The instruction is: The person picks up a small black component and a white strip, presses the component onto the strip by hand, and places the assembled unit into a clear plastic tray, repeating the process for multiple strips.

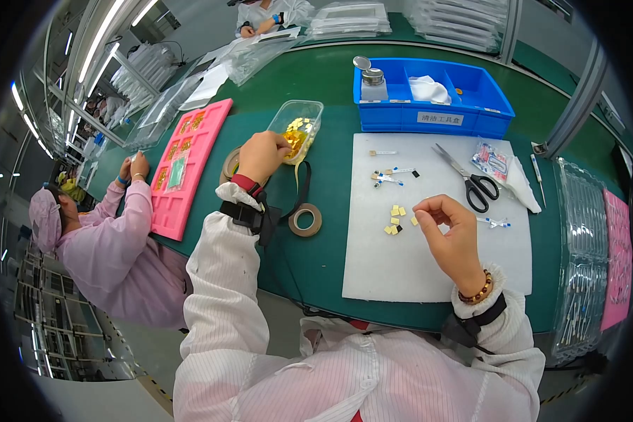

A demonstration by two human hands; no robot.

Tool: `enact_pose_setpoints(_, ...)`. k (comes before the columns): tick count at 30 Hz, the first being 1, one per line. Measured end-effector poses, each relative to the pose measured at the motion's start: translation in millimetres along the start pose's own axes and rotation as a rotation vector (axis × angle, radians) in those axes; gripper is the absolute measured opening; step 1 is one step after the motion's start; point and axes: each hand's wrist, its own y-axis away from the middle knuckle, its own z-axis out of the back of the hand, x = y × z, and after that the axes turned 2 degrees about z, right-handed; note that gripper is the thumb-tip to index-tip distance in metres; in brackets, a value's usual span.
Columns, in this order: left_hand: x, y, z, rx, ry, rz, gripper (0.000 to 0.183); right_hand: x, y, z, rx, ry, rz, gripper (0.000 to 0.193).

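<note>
for a clean pick from the clear plastic box (pixel 317 116), up and left of the white mat (pixel 380 271), best to dip in only the tips of the fingers and lift a single flat piece by its edges, without squeezing. left hand (pixel 261 156) at that box, fingers bent close together over shiny golden bits (pixel 295 142); cannot tell whether anything in hold. right hand (pixel 451 235) over the middle of the mat, thumb and forefinger curled nearly tip to tip, near the small yellow squares (pixel 395 213); cannot tell whether a square pinched there. squares flat, crisp-cornered, pale and matt, loosely clustered a little left of the mat's middle, with a dark bit among them: probably worth nudging apart before pinching. on the upper left part of the mat, slim ribbon strips (pixel 388 176) with blue ends, likely easy to crease, so best to keep clear of them. toward the mat's upper right, scissors (pixel 469 177) with slender metal blades and smooth black loops; beyond the mat's far edge, a stiff, glossy blue tray (pixel 387 116); left of the mat, a ring-shaped roll of brown tape (pixel 316 224) flat on the smooth green counter (pixel 330 190).
</note>
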Motion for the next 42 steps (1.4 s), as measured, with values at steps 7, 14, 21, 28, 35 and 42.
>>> enact_pose_setpoints(7,-6,-2,-4,-0.182,0.06,0.064,0.012,0,1,1,0.012,0.005,-0.013,0.006)
enact_pose_setpoints(14,-12,-12,-17,-0.137,-0.085,-0.053,0.011,0,2,0,0.025,0.017,-0.007,0.006)
enact_pose_setpoints(21,-10,-13,-12,0.009,-0.071,-0.055,0.013,-2,1,2,0.015,0.025,0.001,0.006)
enact_pose_setpoints(28,-12,-6,2,0.027,0.047,-0.012,0.013,-3,0,2,0.018,0.033,0.003,0.006)
enact_pose_setpoints(35,-10,3,11,-0.359,-0.028,-0.107,0.017,-3,0,0,0.016,0.028,-0.005,0.005)
enact_pose_setpoints(42,-62,46,59,-0.528,0.168,-0.084,0.019,-3,-13,24,-0.008,0.098,0.001,0.006)
